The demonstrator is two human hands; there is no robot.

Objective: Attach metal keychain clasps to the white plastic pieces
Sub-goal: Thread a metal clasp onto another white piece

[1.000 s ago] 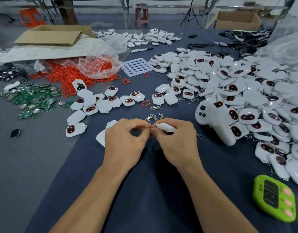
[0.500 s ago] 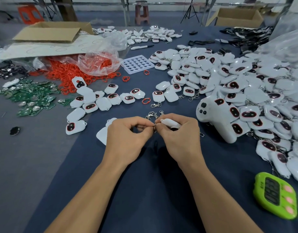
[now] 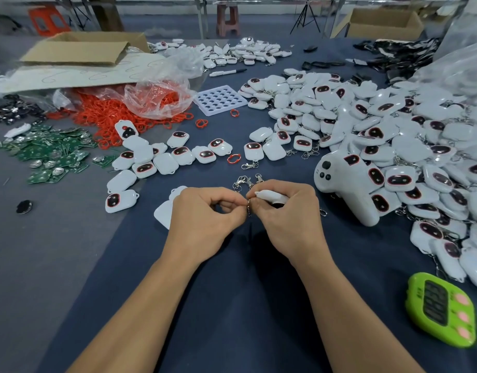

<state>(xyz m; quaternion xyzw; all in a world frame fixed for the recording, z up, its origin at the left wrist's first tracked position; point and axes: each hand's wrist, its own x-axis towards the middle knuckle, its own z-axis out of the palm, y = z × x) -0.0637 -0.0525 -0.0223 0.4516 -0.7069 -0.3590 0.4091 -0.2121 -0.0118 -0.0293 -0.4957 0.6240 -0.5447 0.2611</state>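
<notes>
My right hand (image 3: pixel 288 219) grips a white plastic piece (image 3: pixel 272 196) over the blue cloth, its tip pointing left. My left hand (image 3: pixel 202 216) pinches a small metal clasp (image 3: pixel 248 207) right at that tip, fingertips of both hands meeting. Loose metal clasps (image 3: pixel 245 181) lie just beyond my fingers. Two plain white pieces (image 3: pixel 164 211) lie partly hidden under my left hand. A big heap of white pieces with dark oval windows (image 3: pixel 393 146) fills the right side.
A row of white pieces (image 3: pixel 178 154) lies left of centre. Red rings (image 3: pixel 119 114) spill from a plastic bag, green circuit boards (image 3: pixel 51 154) sit far left. A white gamepad-shaped thing (image 3: pixel 347 189) and a green timer (image 3: pixel 442 308) lie at right, a perforated tray (image 3: pixel 220 99) behind.
Both hands stay together at the same spot, fingers working slightly on the clasp and piece. The view has shifted a little; nothing else has moved.
</notes>
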